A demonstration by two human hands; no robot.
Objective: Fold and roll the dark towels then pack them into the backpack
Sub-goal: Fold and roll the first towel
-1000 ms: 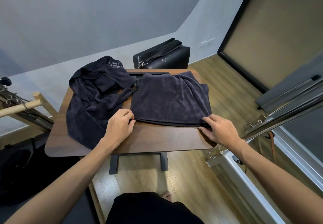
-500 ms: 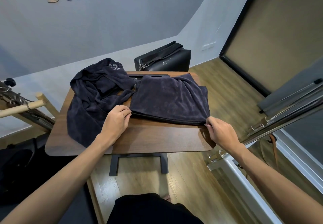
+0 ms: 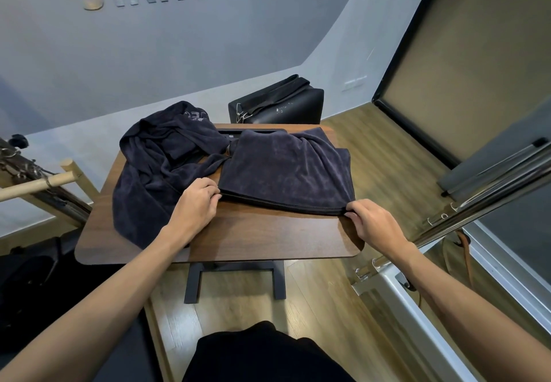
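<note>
A folded dark towel [image 3: 286, 173] lies on the right half of the wooden table [image 3: 268, 238]. My left hand [image 3: 196, 202] pinches its near left corner, and my right hand [image 3: 372, 223] pinches its near right corner, lifting the near edge slightly off the table. A second dark towel [image 3: 161, 167] lies crumpled on the table's left half, hanging over the left edge. A black bag [image 3: 280, 104] stands on the floor behind the table.
A wooden bar on a metal frame [image 3: 38, 182] sticks out at the left. Metal rails and a white frame [image 3: 447, 217] run along the right. Wooden floor surrounds the table. The near strip of the tabletop is bare wood.
Both hands have moved slightly away from me with the towel's near edge, which now sits a little higher off the table.
</note>
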